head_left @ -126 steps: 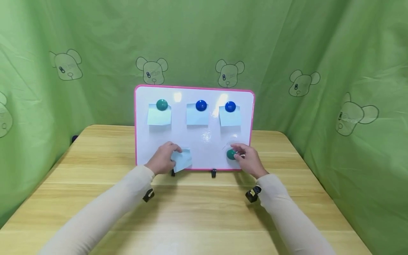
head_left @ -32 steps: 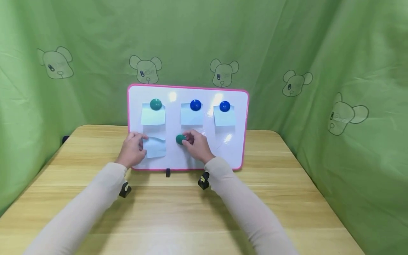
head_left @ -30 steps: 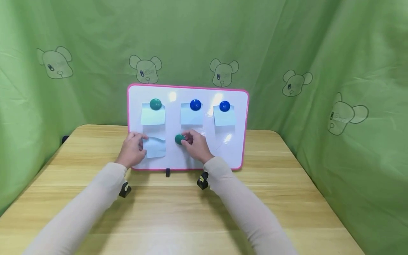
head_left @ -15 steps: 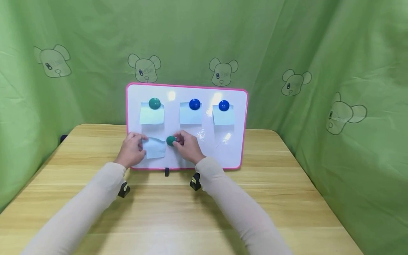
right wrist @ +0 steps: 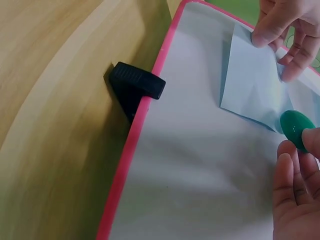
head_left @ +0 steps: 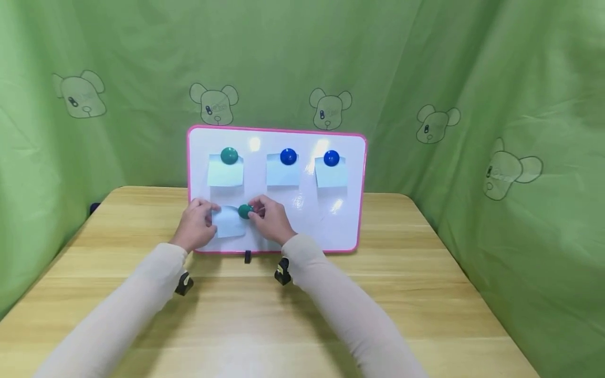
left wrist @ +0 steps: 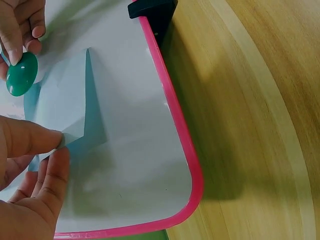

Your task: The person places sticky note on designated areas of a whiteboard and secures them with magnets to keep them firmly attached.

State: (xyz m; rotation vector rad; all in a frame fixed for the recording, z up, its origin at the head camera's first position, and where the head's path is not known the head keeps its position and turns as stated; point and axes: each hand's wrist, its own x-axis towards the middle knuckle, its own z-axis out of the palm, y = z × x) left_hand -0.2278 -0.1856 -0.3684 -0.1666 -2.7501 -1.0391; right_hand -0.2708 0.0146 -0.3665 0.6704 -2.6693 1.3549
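A pale blue sticky note (head_left: 228, 223) lies against the lower left of a pink-edged whiteboard (head_left: 312, 231). My left hand (head_left: 195, 224) pinches the note's left edge between thumb and fingers, as the left wrist view shows. In my right hand (head_left: 271, 219) is a round green magnet (right wrist: 295, 127), gripped by thumb and fingertips. In the head view the magnet overlaps the note's upper right corner. Higher on the board, another green magnet (head_left: 229, 156) holds one note (head_left: 225, 174). Two blue magnets, left (head_left: 288, 156) and right (head_left: 331, 158), hold two more.
The whiteboard leans upright on a wooden table (head_left: 227, 325), with a black stand foot (head_left: 248, 256) at its lower edge. A green curtain (head_left: 274, 52) printed with bear heads hangs behind and on both sides.
The left hand carried its note left to the board's lower left and has stayed there. The right hand brought the green magnet leftward from the lower right to the note's upper right corner.
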